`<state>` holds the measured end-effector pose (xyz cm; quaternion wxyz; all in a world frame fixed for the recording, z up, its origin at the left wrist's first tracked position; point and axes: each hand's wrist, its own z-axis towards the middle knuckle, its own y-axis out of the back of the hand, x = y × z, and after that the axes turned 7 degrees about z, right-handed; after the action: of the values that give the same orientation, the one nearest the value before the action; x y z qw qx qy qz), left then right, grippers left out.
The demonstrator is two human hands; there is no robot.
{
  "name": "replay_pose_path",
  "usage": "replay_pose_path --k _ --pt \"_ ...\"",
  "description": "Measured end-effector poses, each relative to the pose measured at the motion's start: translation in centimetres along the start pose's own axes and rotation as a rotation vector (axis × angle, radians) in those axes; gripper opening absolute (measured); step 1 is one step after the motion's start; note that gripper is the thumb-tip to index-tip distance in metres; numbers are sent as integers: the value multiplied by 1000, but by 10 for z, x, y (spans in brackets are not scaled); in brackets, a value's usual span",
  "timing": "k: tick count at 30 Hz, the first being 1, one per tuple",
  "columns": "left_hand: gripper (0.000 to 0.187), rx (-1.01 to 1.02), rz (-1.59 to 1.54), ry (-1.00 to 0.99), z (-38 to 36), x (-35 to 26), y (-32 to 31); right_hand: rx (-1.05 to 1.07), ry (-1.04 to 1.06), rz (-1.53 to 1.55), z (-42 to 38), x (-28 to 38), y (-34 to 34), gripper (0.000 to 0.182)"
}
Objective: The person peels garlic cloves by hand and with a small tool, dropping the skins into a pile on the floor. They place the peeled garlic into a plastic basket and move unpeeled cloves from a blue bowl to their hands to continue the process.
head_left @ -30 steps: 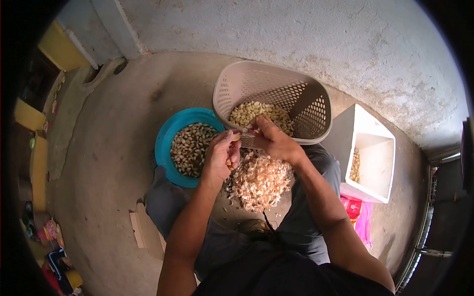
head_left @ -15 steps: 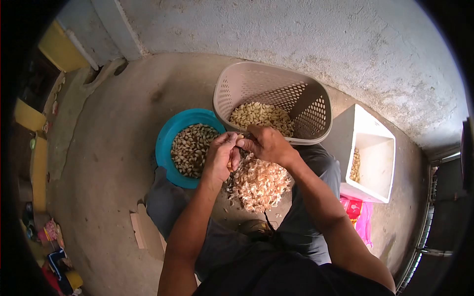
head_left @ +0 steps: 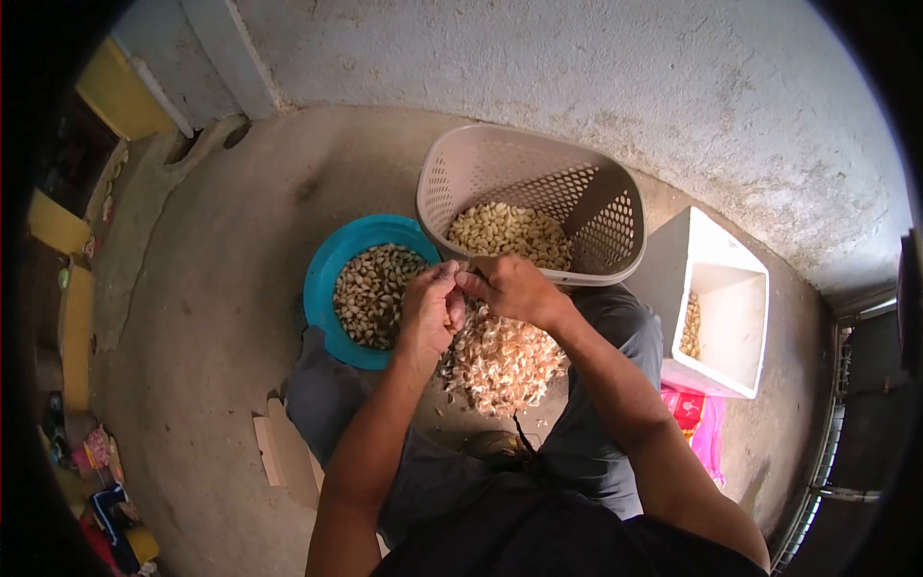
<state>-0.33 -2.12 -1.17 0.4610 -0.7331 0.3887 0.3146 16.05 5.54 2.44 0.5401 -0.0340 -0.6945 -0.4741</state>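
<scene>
My left hand [head_left: 432,303] and my right hand [head_left: 514,288] meet in front of the basket, fingers closed and fingertips pressed together. What they pinch between them is too small to make out. Just left of my left hand, a teal basin [head_left: 320,277] holds unpeeled cloves [head_left: 370,293] that look like garlic. Beyond my hands stands a grey-brown perforated basket [head_left: 471,159] with pale peeled cloves [head_left: 510,233] in its bottom. Under my hands lies a heap of papery skins [head_left: 507,365] on the floor, between my legs.
A white foam box [head_left: 731,298] with some cloves inside stands at the right, beside a pink and red bag [head_left: 697,418]. Flattened cardboard [head_left: 288,447] lies at the left of my leg. A wall [head_left: 577,67] rises behind the basket. Clothes and other items lie far left.
My right hand has shifted slightly, its fingers drawn in closer to my left fingertips. The pale piece seen between the fingertips earlier no longer shows clearly.
</scene>
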Motion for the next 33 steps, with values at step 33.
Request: replay_pose_path --k 33 --pt "23 -116 -219 112 -4 4 -8 -31 191 -270 -10 7 -11 30"
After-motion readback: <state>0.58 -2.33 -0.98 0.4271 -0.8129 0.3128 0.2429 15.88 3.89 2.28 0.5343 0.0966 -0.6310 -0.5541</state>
